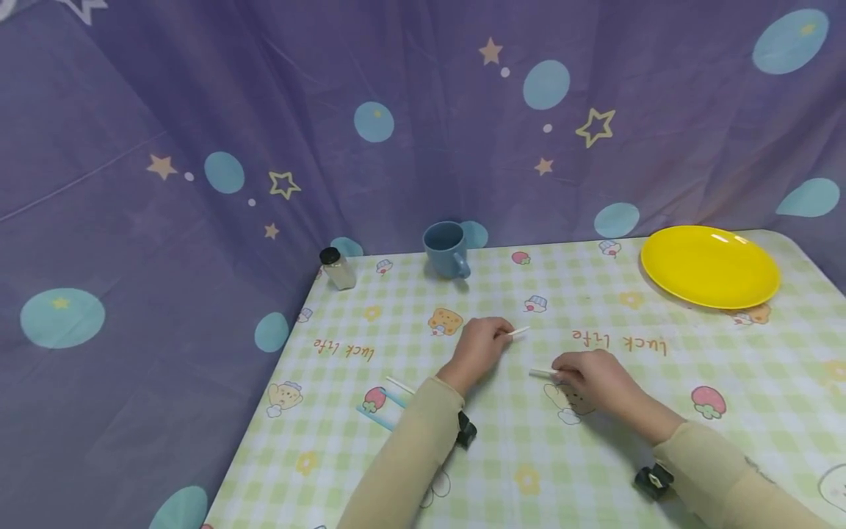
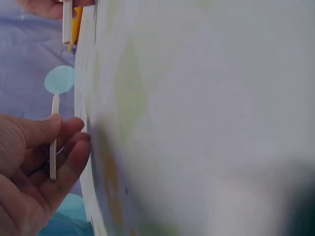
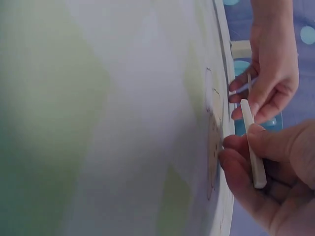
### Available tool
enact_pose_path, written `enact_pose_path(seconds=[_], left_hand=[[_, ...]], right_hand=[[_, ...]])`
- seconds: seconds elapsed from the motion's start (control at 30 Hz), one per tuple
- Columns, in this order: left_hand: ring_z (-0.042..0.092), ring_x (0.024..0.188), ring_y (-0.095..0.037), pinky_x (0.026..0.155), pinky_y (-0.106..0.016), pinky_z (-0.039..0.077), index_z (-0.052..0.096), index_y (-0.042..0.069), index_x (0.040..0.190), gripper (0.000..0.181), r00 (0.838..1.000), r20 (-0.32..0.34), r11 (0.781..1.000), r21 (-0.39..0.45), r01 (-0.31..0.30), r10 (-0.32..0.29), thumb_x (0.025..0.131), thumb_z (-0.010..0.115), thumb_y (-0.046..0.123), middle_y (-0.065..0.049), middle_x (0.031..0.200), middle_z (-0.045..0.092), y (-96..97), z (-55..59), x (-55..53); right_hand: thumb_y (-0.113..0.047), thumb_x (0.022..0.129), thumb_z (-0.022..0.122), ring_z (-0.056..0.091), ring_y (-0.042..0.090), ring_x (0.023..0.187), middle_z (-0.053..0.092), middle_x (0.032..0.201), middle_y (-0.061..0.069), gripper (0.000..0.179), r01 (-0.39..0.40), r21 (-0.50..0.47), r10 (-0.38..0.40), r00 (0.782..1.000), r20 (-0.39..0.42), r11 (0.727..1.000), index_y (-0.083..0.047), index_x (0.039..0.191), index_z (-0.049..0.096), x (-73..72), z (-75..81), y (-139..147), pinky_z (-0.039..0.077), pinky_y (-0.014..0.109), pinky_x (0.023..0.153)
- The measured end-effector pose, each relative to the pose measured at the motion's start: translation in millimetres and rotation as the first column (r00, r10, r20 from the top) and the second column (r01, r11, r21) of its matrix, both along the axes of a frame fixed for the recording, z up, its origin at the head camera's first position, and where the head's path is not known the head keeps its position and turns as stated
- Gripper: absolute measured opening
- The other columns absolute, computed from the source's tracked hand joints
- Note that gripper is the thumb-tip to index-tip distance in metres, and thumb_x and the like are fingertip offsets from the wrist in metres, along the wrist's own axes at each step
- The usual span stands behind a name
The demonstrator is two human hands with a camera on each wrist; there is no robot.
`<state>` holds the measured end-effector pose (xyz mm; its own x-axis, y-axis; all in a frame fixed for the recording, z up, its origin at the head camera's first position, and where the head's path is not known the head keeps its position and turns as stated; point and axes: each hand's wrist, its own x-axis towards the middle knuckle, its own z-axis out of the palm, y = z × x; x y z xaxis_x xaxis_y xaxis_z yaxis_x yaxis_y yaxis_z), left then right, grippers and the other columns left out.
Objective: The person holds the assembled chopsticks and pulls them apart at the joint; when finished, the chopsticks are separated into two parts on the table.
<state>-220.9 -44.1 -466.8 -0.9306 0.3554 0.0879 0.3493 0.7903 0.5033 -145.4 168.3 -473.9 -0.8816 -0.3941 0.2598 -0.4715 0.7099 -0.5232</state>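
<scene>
My left hand (image 1: 481, 347) pinches a slim white stick (image 2: 53, 162) between thumb and fingers, and the stick narrows to a small tip at one end. To its right, my right hand (image 1: 595, 376) holds a thicker, flat-sided off-white stick (image 3: 252, 147) by thumb and fingertips. In the head view the free end of this thicker stick points left toward the left hand. The two sticks are apart, both close over the tablecloth. Another thin white stick (image 1: 400, 385) lies by the left sleeve, beside a blue-edged clear strip (image 1: 376, 418) partly hidden by that forearm.
A blue mug (image 1: 446, 253) stands at the back edge, handle toward the right. Left of it is a small jar (image 1: 340, 270) with a black lid. A yellow plate (image 1: 710, 268) lies at the back right. Purple curtain (image 1: 423, 176) hangs behind the checked tablecloth (image 1: 492, 470).
</scene>
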Motion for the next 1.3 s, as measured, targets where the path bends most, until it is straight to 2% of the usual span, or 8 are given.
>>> enact_pose_path(seconds=[0.2, 0.37, 0.63, 0.83, 0.93, 1.07, 1.17, 1.3], left_hand=[[0.061, 0.078, -0.008, 0.074, -0.023, 0.047, 0.075, 0.021, 0.086, 0.005, 0.997, -0.052, 0.996, -0.069, -0.061, 0.057, 0.087, 0.075, 0.026, 0.013, 0.081, 0.069, 11.5, -1.9, -6.8], [0.054, 0.070, -0.005, 0.067, -0.022, 0.043, 0.070, 0.024, 0.076, 0.013, 0.998, -0.015, 0.993, -0.099, -0.063, 0.062, 0.085, 0.078, 0.029, 0.015, 0.070, 0.060, 20.2, -2.9, -10.4], [0.052, 0.072, -0.008, 0.070, -0.022, 0.042, 0.066, 0.022, 0.067, 0.023, 0.998, -0.021, 0.984, -0.171, -0.057, 0.054, 0.081, 0.080, 0.033, 0.013, 0.067, 0.055, 28.8, -9.9, -17.0], [0.051, 0.071, -0.010, 0.069, -0.023, 0.042, 0.062, 0.021, 0.065, 0.027, 0.997, -0.014, 0.983, -0.166, -0.083, 0.082, 0.079, 0.082, 0.035, 0.012, 0.066, 0.055, 32.6, -9.9, -18.7], [0.050, 0.072, -0.010, 0.070, -0.024, 0.041, 0.062, 0.021, 0.067, 0.028, 0.996, 0.009, 0.982, -0.166, -0.087, 0.090, 0.079, 0.082, 0.036, 0.011, 0.068, 0.055, 33.5, -7.8, -18.5], [0.052, 0.076, -0.011, 0.073, -0.025, 0.043, 0.065, 0.020, 0.076, 0.023, 0.992, 0.078, 0.983, -0.165, -0.082, 0.096, 0.080, 0.081, 0.036, 0.009, 0.076, 0.058, 29.9, -1.8, -17.9], [0.056, 0.080, -0.011, 0.076, -0.026, 0.045, 0.069, 0.018, 0.087, 0.020, 0.988, 0.120, 0.984, -0.161, -0.073, 0.093, 0.082, 0.079, 0.035, 0.008, 0.084, 0.062, 20.0, 5.6, -16.8], [0.057, 0.079, -0.010, 0.074, -0.026, 0.045, 0.071, 0.017, 0.091, 0.017, 0.990, 0.126, 0.989, -0.142, -0.047, 0.065, 0.086, 0.075, 0.033, 0.007, 0.085, 0.064, -1.6, 19.2, -11.9]], right_hand=[[-0.020, 0.079, 0.081, 0.062, 0.009, 0.065, 0.068, 0.072, -0.011, 0.009, 0.098, 0.036, -0.099, 0.995, 0.034, 0.995, -0.021, 0.074, 0.074, 0.7, 0.2, -6.1, 0.050, 0.035, 0.061], [-0.026, 0.077, 0.083, 0.054, 0.005, 0.059, 0.063, 0.065, -0.016, 0.018, 0.136, 0.082, -0.146, 0.980, 0.138, 0.987, -0.026, 0.065, 0.070, -1.9, -1.4, -9.7, 0.045, 0.032, 0.056], [-0.026, 0.074, 0.085, 0.047, 0.006, 0.056, 0.055, 0.060, -0.016, 0.029, 0.109, 0.083, -0.121, 0.979, 0.163, 0.991, -0.024, 0.060, 0.060, -5.7, -2.8, -11.5, 0.041, 0.030, 0.056], [-0.026, 0.072, 0.086, 0.044, 0.007, 0.055, 0.051, 0.058, -0.014, 0.034, 0.093, 0.092, -0.108, 0.980, 0.165, 0.991, -0.022, 0.059, 0.055, -6.3, -2.2, -13.0, 0.039, 0.030, 0.055], [-0.026, 0.072, 0.086, 0.045, 0.007, 0.055, 0.051, 0.058, -0.014, 0.033, 0.093, 0.102, -0.110, 0.979, 0.172, 0.990, -0.022, 0.060, 0.056, -6.9, -1.9, -13.4, 0.039, 0.030, 0.056], [-0.027, 0.072, 0.086, 0.046, 0.008, 0.058, 0.054, 0.060, -0.014, 0.029, 0.082, 0.112, -0.103, 0.974, 0.200, 0.990, -0.021, 0.062, 0.060, -7.3, 1.0, -13.0, 0.041, 0.031, 0.059], [-0.029, 0.074, 0.085, 0.050, 0.009, 0.063, 0.060, 0.065, -0.012, 0.022, 0.081, 0.108, -0.105, 0.963, 0.247, 0.991, -0.020, 0.067, 0.065, -6.8, 5.6, -12.5, 0.044, 0.033, 0.065], [-0.029, 0.078, 0.082, 0.058, 0.013, 0.072, 0.067, 0.077, -0.006, 0.017, 0.092, 0.101, -0.115, 0.958, 0.262, 0.991, -0.015, 0.080, 0.072, -6.1, 11.3, -12.4, 0.048, 0.039, 0.073]])
